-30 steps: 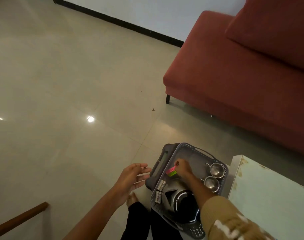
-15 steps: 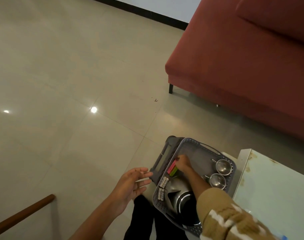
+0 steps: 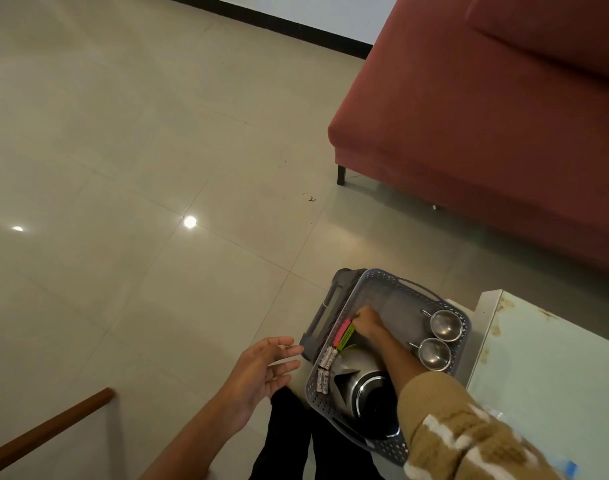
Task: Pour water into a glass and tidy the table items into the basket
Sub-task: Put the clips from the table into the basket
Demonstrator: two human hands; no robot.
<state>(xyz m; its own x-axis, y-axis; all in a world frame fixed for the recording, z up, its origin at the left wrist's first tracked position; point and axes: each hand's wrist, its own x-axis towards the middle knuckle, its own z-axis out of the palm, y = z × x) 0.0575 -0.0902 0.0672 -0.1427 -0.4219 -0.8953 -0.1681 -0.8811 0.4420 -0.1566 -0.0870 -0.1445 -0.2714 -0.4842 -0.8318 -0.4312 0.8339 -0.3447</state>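
While your right hand (image 3: 367,323) is down inside the basket (image 3: 393,277), its fingers are curled over the far end of the pink-and-green pack (image 3: 344,336), apparently pinching it, though the fingertips are hidden. Your left hand (image 3: 258,372) hovers spread and empty over the floor (image 3: 123,168), just beside the basket's left wall and apart from it.

The pack lies against the left wall about midway along, with the batteries (image 3: 325,367) in a row just nearer you along that wall. It looks light and stiff, so a pinch across its narrow sides should do. The batteries are likely to roll if nudged. The steel kettle (image 3: 361,382) fills the near end, under your right forearm. It is probably the heaviest thing here and smooth, so take it by the handle, which I cannot see from this view. Two steel cups (image 3: 445,325) stand side by side at the right wall toward the far corner, and they would tip easily by their small handles.

Open room in the basket is at the far end, between the pack and the cups. The basket sits on a dark grey object (image 3: 325,306) that sticks out past its left wall, and it looks close to the pale surface (image 3: 545,375) on the right. The basket's perforated plastic will likely flex under the kettle's weight, so lift with both hands by the end slots. A red sofa (image 3: 486,133) stands well beyond.
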